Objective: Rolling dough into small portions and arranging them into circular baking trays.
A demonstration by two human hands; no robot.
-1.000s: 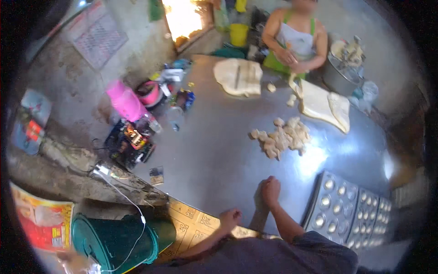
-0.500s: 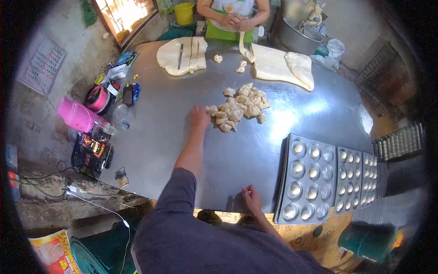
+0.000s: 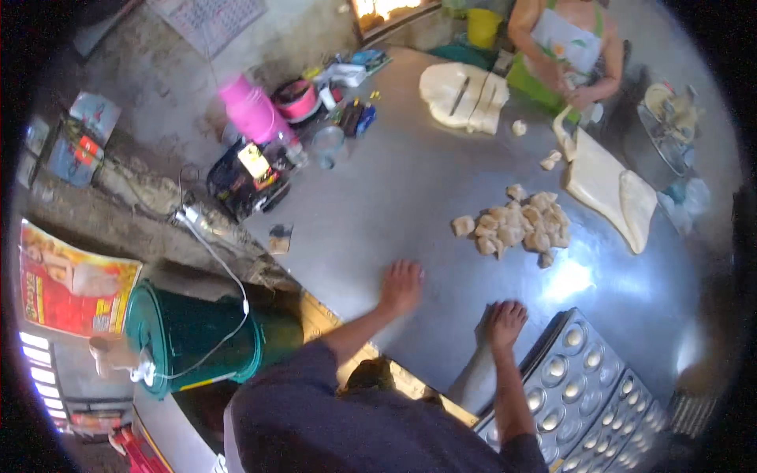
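My left hand rests palm down on the metal table, its fingers curled under. My right hand is also closed on the table, to the right and a little nearer, beside the muffin pans. Whatever either hand covers, if anything, is hidden beneath the palm. Beyond both hands lies a heap of cut dough pieces. One dough piece sits apart at the heap's left side.
Muffin pans holding dough balls stand at lower right. Across the table, a person in an apron handles a dough strip by a large dough slab. Another dough sheet carries a dark blade. Left: pink bucket, green bin.
My view has swung left. My left hand has drawn back from the dough heap toward the near edge. The right hand has moved farther onto the table.
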